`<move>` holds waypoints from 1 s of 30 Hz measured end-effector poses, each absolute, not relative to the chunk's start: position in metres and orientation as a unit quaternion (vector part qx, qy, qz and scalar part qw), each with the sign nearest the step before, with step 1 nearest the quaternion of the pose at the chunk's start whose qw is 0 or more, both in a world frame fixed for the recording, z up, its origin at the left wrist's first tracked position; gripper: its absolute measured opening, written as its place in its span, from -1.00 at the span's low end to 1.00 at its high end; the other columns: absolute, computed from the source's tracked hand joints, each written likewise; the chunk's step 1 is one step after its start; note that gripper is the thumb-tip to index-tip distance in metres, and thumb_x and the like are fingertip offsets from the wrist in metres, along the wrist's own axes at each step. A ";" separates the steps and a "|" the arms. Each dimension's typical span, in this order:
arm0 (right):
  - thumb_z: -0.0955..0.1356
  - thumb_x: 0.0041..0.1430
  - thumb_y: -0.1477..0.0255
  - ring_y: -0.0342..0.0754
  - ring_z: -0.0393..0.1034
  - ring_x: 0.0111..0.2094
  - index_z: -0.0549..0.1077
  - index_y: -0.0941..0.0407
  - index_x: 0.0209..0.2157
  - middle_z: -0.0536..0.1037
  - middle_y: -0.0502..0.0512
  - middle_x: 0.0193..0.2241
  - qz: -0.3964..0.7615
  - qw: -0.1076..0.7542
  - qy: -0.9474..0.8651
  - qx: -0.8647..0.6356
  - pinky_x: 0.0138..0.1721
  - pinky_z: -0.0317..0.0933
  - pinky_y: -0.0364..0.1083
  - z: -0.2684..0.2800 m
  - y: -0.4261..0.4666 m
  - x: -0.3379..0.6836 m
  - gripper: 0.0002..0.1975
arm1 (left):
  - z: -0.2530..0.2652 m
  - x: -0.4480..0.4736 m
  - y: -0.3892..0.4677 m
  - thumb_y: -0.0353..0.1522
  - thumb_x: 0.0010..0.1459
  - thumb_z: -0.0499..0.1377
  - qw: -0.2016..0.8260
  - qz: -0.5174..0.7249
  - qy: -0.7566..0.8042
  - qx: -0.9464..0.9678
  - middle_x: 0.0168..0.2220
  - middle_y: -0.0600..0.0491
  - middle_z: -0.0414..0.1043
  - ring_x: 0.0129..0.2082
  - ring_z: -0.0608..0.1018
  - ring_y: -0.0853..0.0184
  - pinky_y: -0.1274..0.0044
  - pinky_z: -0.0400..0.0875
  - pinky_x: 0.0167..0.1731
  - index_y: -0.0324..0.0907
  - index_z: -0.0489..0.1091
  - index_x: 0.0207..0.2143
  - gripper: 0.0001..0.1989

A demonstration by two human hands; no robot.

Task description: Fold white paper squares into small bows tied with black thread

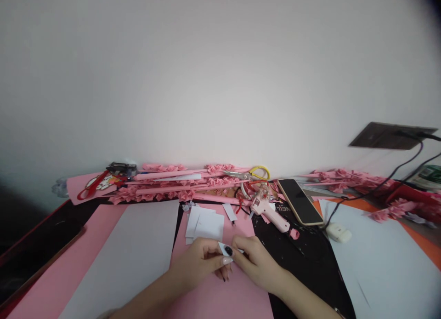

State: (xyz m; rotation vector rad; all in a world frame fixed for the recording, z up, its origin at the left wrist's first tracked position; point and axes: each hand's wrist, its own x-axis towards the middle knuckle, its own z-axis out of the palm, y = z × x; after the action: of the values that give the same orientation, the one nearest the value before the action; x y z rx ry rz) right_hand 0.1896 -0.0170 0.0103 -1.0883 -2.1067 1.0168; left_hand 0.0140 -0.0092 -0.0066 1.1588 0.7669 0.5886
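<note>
Between my two hands is a small piece of white paper [222,247], mostly covered by my fingers. My left hand [198,261] pinches it from the left, its thumb lying along the near side. My right hand [253,259] grips the other side, with a dark-nailed thumb pressed on the paper. Both hands are just above a pink sheet [223,300]. Right behind them lies a loose stack of white paper squares [208,225]. A small white strip [229,212] rests to the right of that stack.
Behind the squares are a pink glue gun [272,215], yellow-handled scissors [258,173] and pink paper flower stems [165,189]. A phone [301,202] and a white earbud case [338,232] lie to the right. Large white sheets [138,250] flank the work area; black cables [386,183] run from the wall socket [389,135].
</note>
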 end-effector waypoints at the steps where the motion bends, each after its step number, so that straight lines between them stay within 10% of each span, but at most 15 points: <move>1: 0.16 0.23 0.47 -0.19 0.21 -0.62 0.22 0.13 -0.58 0.37 -0.05 -0.64 0.377 0.274 -0.788 -0.402 -0.57 0.01 -0.23 0.011 -0.017 0.190 -0.71 | -0.006 0.014 -0.009 -0.31 0.01 0.18 0.728 0.270 0.347 0.526 -0.57 0.10 0.44 -0.55 0.49 0.39 0.54 0.37 -0.43 -0.25 0.42 -0.49 -0.83; 17: 0.21 0.17 0.51 -0.22 0.07 -0.61 0.24 0.15 -0.50 0.22 -0.10 -0.63 0.335 0.332 -0.767 -0.436 -0.58 -0.03 -0.24 0.005 -0.018 0.190 -0.84 | -0.009 0.014 -0.010 -0.29 0.05 0.16 0.709 0.294 0.368 0.524 -0.53 0.05 0.47 -0.55 0.54 0.37 0.54 0.42 -0.47 -0.28 0.39 -0.50 -0.79; 22: 0.21 0.16 0.53 -0.22 0.11 -0.62 0.22 0.14 -0.50 0.25 -0.09 -0.62 0.274 0.348 -0.782 -0.439 -0.57 -0.01 -0.24 -0.001 -0.016 0.196 -0.84 | -0.001 0.011 -0.008 -0.23 0.04 0.17 0.757 0.295 0.361 0.458 -0.44 0.01 0.53 -0.45 0.59 0.30 0.54 0.42 -0.44 -0.20 0.34 -0.16 -0.67; 30: 0.25 0.17 0.52 -0.17 0.22 -0.52 0.34 0.15 -0.50 0.35 0.01 -0.56 0.228 0.335 -0.831 -0.382 -0.47 0.08 -0.20 -0.001 -0.015 0.197 -0.84 | 0.003 0.012 -0.006 -0.18 0.01 0.19 0.738 0.296 0.408 0.449 -0.42 0.01 0.52 -0.31 0.57 0.26 0.47 0.45 -0.29 -0.23 0.42 -0.35 -0.71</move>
State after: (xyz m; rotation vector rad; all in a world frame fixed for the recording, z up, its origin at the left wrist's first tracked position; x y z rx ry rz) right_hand 0.1974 -0.0153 -0.0007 -0.9953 -2.1671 0.5941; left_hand 0.0115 -0.0058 0.0026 0.9869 0.8959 0.6494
